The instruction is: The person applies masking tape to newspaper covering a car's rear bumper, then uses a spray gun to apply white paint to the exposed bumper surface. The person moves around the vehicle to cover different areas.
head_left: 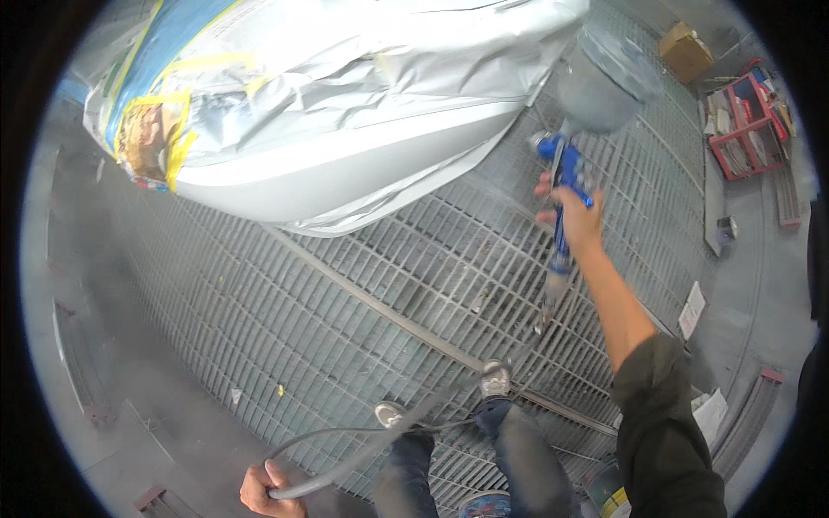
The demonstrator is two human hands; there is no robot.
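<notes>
My right hand [577, 216] is closed round the handle of a blue spray gun [566, 168], held out ahead and to the right. A translucent grey paint cup [600, 91] sits on top of the gun, slightly blurred. At lower left, my left hand [269, 490] grips a grey air hose [363, 457]. The hose loops across in front of my legs toward the gun's lower end. Ahead on the left is a car body panel [345, 181], pale silver-white, with masking film [371, 78] and yellow tape above it. The gun is to the right of the panel, apart from it.
I stand on a metal floor grating [345, 285]. A red rack [747, 125] with supplies and a cardboard box [685, 52] are at far right. A small can [727, 228] stands below the rack. A bucket [485, 504] shows between my legs.
</notes>
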